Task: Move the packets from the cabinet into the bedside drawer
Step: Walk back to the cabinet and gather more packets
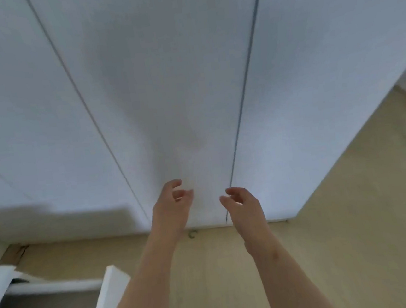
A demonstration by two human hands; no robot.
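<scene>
L hand (171,205) & R hand (243,206) hovered low before the white, flat-fronted cabinet (164,82), doors closed; fingers loosely curled, apart, gripping nothing.

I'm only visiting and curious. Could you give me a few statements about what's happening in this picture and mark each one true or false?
1. The left hand and the right hand reach toward the white cabinet doors. True.
2. The cabinet doors stand wide open. False: they are closed, with only thin seams between them.
3. The left hand holds a packet. False: both hands hold nothing, and no packet is in view near them.
4. The floor is pale and wood-coloured. True.
</scene>
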